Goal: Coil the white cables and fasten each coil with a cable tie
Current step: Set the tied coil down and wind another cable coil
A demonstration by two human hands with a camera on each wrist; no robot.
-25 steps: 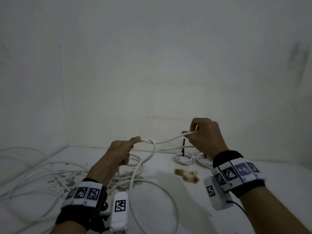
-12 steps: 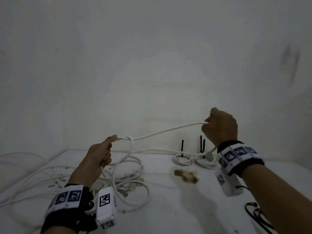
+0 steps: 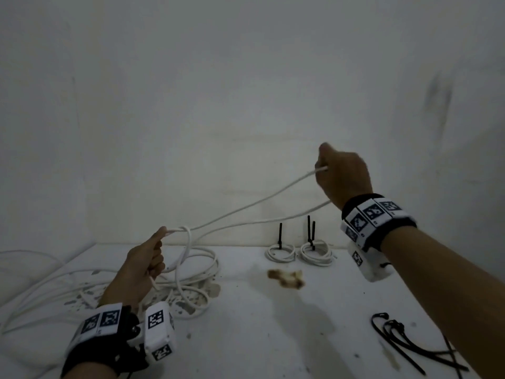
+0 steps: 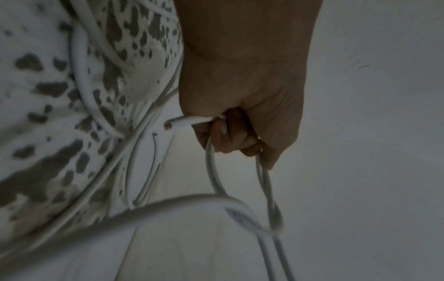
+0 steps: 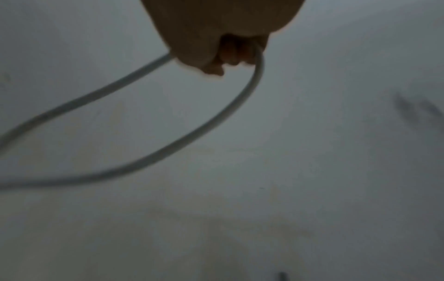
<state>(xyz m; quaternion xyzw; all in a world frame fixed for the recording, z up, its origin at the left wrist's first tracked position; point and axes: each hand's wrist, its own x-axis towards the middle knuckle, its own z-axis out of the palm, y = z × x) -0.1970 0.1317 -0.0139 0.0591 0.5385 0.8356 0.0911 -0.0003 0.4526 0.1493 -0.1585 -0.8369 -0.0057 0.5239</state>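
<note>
A long white cable [image 3: 254, 205] stretches in two strands between my hands above the table. My left hand [image 3: 149, 258] pinches a loop of it at the left, with the cut end [image 4: 177, 122] sticking out of the fist. My right hand [image 3: 341, 176] is raised high at the right and grips the cable [image 5: 240, 98] in a fist. More of the cable lies in loose loops [image 3: 196, 272] under the left hand. Two small tied coils [image 3: 299, 253] stand by the wall, black ties upright. Loose black cable ties [image 3: 404, 343] lie at the front right.
The white table [image 3: 273, 337] has chipped paint patches [image 4: 48, 95] at the left and a brown stain [image 3: 287, 277] in the middle. Further white cable [image 3: 41, 291] trails off the left edge. A pale wall stands close behind.
My right hand has risen up and to the right, drawing the cable out longer. The left hand has slid left and kept its pinch on the loop.
</note>
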